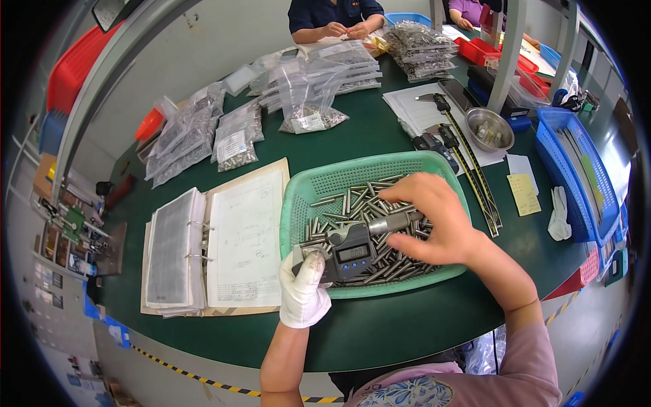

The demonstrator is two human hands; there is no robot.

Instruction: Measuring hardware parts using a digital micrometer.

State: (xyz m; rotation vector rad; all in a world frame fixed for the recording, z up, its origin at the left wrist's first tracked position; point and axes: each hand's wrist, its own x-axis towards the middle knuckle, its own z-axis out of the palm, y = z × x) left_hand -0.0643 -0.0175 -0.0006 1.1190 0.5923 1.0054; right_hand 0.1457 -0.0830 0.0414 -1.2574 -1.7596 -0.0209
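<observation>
A digital micrometer (349, 245) with a grey display is held over a green plastic basket (305, 186) filled with several small metal pins (352, 203). My left hand (305, 292), in a white glove, grips the micrometer's frame end at the basket's near left rim. My right hand (434, 220), bare, wraps its fingers around the micrometer's thimble end above the pins.
An open ring binder (217, 244) with a drawing sheet lies left of the basket. Bags of metal parts (312, 88) cover the far table. Calipers (468, 159), a steel bowl (489, 129), a blue basket (576, 176) and a white glove (559, 214) sit right. Another person's hands (346, 29) work at the far edge.
</observation>
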